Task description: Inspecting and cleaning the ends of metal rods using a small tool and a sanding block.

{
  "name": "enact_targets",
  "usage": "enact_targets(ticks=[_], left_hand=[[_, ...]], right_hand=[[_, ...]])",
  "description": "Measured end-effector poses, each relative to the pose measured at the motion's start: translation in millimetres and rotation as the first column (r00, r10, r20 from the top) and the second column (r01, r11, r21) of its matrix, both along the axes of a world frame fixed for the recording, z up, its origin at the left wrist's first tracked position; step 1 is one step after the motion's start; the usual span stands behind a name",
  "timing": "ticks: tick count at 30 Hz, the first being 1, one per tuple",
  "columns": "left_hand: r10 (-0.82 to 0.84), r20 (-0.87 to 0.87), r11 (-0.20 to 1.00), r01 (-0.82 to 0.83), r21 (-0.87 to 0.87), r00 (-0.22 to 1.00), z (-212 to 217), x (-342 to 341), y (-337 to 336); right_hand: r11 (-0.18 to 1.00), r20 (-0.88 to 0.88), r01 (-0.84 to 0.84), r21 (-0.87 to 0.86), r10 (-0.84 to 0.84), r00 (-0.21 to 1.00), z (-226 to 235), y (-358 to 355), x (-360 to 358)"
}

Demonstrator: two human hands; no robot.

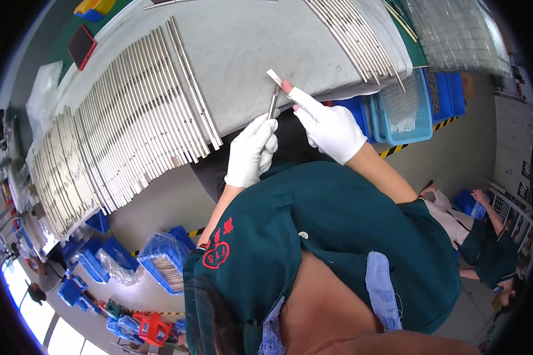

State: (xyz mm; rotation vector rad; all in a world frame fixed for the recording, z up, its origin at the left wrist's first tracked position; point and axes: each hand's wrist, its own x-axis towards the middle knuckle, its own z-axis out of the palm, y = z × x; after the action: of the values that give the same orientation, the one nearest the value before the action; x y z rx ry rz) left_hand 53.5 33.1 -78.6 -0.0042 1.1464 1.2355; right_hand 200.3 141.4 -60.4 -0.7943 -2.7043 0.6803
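**Kid:** What are the hands doing?

**Helper:** Both wear white cloth gloves. The left hand [251,151], in the middle of the frame, is curled shut around the bottom of a thin metal rod [273,102]. The right hand [331,127], just to its right, has its fingers bent, with one fingertip poking pink out of the glove. That fingertip touches a small flat metal tab [274,76] at the top of the rod. It looks like a pinch, but the glove hides the grip.

**Kid:** Where is the rod?

**Helper:** It stands almost upright, a little above the middle of the frame, at the near edge of the table [249,47]. The table has a smooth grey top.

**Kid:** What are all those shiny sticks?

**Helper:** More metal rods [130,118], long, thin and silvery. They lie side by side in a wide fan on the left of the frame. Another row of rods [355,35] lies at the upper right.

**Kid:** And the blue things?

**Helper:** A see-through blue plastic basket [405,109] sits at the right, below the table edge. More blue bins [163,260] sit at the lower left, one wrapped in a clear bag. At the upper right lies a stack of clear plastic trays [462,32].

**Kid:** Is that a phone?

**Helper:** Yes, a flat phone with a red case [82,47], upper left.
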Motion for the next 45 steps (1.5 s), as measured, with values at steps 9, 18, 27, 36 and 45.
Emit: enact_targets(ticks=[9,18,27,36,45], left_hand=[[0.005,0.018,1.000,-0.005,-0.009,1.000,-1.4,-0.6,1.3],[-0.090,-0.014,0.996,0.090,0.007,0.996,4.8,-2.9,-5.9],[-0.012,-0.991,0.941,0.336,0.032,0.130,80.5,-33.8,-13.0],[0.011,-0.871,0.968,0.225,-0.115,-0.491,42.2,-58.7,-22.2],[0.012,-0.727,0.926,0.282,-0.251,-0.686,11.2,-57.3,-22.2]], right_hand=[[0.988,0.177,0.101,-0.115,-0.080,0.981,7.5,1.0,-0.7],[0.626,0.102,0.328,-0.708,-0.368,0.924,45.5,23.7,-16.3],[0.434,-0.092,0.120,-0.893,-0.436,0.895,72.9,47.6,-18.6],[0.296,-0.373,-0.229,-0.927,-0.771,0.515,19.6,98.5,-40.9],[0.150,-0.278,-0.270,-0.951,-0.794,0.540,16.5,92.2,-75.5]])
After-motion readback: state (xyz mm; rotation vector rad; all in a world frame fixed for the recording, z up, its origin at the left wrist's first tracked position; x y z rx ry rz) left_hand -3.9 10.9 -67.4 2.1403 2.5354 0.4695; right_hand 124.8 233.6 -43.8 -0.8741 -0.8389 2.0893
